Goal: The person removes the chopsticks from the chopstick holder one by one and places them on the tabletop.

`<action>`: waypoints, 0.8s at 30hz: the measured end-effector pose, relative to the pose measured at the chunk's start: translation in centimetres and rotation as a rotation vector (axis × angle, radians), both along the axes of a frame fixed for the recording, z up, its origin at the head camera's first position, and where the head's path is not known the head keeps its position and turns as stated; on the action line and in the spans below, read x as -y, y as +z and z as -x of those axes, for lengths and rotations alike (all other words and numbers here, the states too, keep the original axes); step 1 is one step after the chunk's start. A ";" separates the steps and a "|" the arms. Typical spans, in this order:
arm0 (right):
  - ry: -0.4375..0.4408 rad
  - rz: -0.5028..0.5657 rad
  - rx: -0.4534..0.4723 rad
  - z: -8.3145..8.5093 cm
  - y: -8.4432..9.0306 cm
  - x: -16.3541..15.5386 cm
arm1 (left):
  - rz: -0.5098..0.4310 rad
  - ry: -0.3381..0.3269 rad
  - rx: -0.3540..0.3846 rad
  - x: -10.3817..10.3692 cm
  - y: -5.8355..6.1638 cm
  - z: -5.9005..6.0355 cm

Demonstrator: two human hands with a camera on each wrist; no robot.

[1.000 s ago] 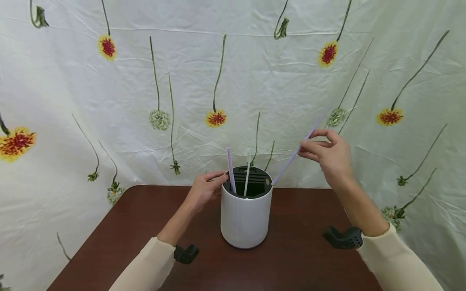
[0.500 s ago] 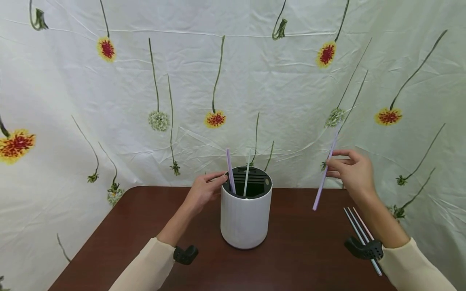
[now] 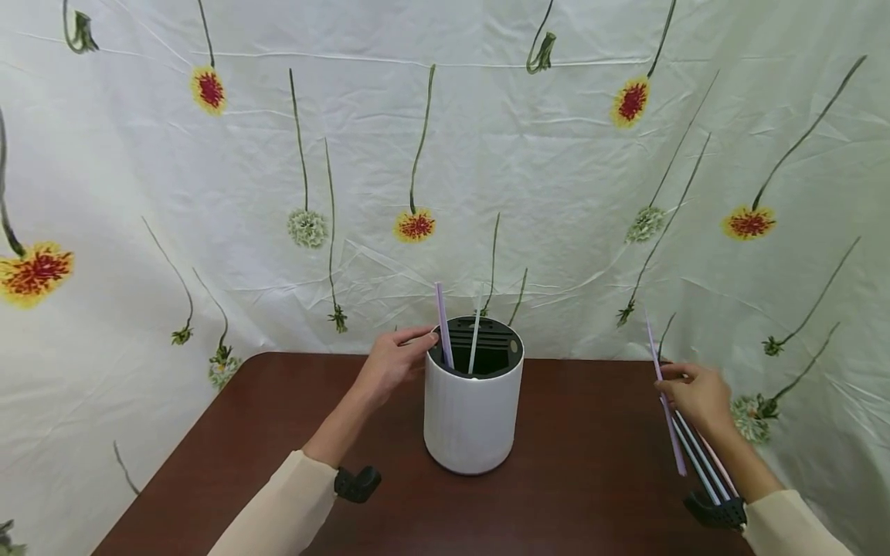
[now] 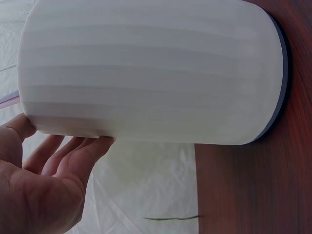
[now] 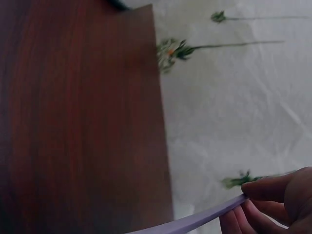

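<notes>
A white cylindrical knife holder [image 3: 473, 421] with a black slotted top stands upright on the table. A purple straw [image 3: 445, 328] and a pale straw [image 3: 476, 332] lean in its opening. My left hand [image 3: 395, 361] holds the holder at its upper left, thumb at the rim and fingers against the outer wall, as the left wrist view shows. Over the table's right side, my right hand [image 3: 698, 395] pinches another purple straw [image 3: 673, 440] between thumb and fingers. In the right wrist view this straw [image 5: 195, 220] runs down and left from the fingertips.
Several straws [image 3: 698, 455], pale blue and pink, lie side by side under my right wrist, partly hidden. The dark red-brown table [image 3: 570, 463] ends at a white flower-printed cloth [image 3: 375, 154] hanging behind. Each wrist wears a black camera mount [image 3: 358, 484].
From the holder's rim, my right hand has moved right and down with the purple straw, to beside the lying straws. My left hand has stayed at the holder.
</notes>
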State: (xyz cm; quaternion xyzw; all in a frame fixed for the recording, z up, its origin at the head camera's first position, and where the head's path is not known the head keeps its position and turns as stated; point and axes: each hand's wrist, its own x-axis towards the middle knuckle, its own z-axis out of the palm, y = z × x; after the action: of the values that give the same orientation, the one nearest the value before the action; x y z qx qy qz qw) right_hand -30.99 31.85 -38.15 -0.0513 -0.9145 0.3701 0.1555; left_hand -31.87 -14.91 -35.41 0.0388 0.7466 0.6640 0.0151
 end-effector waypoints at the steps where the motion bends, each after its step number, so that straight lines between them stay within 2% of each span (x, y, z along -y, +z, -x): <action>1: -0.003 -0.011 0.008 0.0 -0.5 -0.3 | 0.000 0.002 0.000 0.0 0.0 0.0; 6: -0.007 -0.045 0.042 -0.2 -2.6 -1.6 | 0.003 0.010 0.002 0.0 0.1 0.0; 12: -0.015 -0.197 0.053 -0.1 -5.0 -3.0 | 0.005 0.016 0.005 0.0 0.1 0.0; 19: 0.034 -0.284 0.087 -0.2 -6.7 -4.1 | 0.013 0.025 0.007 0.0 0.0 0.0; 24: 0.071 -0.300 0.129 -0.4 -7.4 -4.3 | 0.006 0.021 0.001 0.0 -0.1 0.0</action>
State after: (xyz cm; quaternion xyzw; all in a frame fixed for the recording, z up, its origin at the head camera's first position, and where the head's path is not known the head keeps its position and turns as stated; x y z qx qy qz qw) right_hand -30.61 36.12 -45.55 -0.0188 -0.9688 0.2306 0.0893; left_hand -31.84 -14.87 -35.50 0.0307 0.7489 0.6619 0.0084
